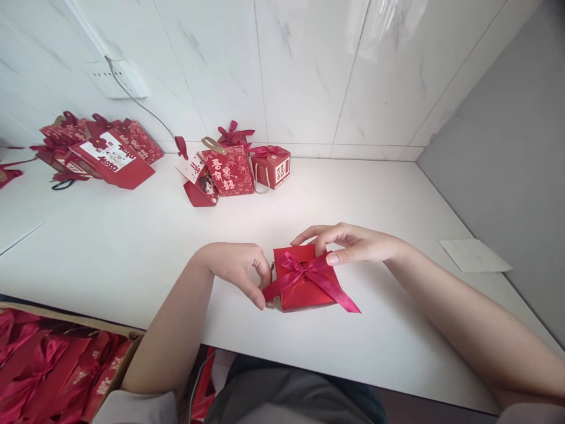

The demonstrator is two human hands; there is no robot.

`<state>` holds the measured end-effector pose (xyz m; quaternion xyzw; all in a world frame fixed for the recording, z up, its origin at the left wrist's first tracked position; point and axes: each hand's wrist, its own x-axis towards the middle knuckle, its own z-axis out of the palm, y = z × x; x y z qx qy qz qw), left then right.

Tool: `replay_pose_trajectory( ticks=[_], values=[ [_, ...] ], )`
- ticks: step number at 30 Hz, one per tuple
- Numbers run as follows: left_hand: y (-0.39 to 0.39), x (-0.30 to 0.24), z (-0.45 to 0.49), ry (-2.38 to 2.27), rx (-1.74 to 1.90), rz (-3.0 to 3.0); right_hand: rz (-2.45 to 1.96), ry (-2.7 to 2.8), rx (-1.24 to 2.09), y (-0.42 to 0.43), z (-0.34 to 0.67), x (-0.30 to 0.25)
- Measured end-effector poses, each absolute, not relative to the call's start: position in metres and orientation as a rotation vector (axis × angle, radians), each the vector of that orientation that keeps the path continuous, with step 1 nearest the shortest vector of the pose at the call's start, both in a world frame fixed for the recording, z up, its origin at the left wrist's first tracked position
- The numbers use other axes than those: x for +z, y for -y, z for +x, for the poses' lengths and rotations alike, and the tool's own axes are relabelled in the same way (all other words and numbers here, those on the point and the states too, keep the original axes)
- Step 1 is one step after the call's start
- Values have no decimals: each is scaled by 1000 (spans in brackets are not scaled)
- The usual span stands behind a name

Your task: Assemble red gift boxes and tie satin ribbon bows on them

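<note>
A red gift box (289, 294) lies on the white tabletop in front of me, its top facing up. A magenta satin ribbon (304, 270) is tied in a bow on that top. One tail runs down to the right past the box edge, the other to the lower left. My left hand (241, 271) is closed at the left side, thumb and forefinger at the end of the left tail. At the far right corner, my right hand (353, 241) grips the box, thumb near the bow and fingers along the back edge, partly hidden.
Several red boxes stand by the wall, among them a patterned bag-shaped box (233, 171) and a small cube box (278, 168). A heap of red boxes (132, 171) is at left. A carton (128, 353) of ribboned boxes is lower left. White paper (474, 255) lies right.
</note>
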<state>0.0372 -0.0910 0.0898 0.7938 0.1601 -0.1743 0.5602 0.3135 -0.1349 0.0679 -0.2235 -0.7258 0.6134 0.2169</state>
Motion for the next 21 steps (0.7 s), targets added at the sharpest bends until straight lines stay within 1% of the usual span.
replay_pose_trajectory(
  ticks=[3,6,12,14,16,18,19,21],
  values=[
    [90,92,37,-371,-365,1816,-608,1983,1786,134,316,67],
    [91,91,39,-351,-328,1772,-618,1911,1802,133,317,65],
    [92,92,35,-381,-361,1829,-670,1943,1678,134,313,65],
    [89,95,30,-469,-318,1894,-699,1931,1616,135,312,67],
    [88,97,26,-623,-89,1984,-790,1896,1498,135,315,71],
    [87,98,24,-691,249,2055,-962,1881,1351,135,320,79],
    [88,98,24,-659,381,2073,-1064,1909,1295,136,324,84],
    [92,97,28,-517,472,2098,-1246,2053,1290,139,333,95]
  ],
)
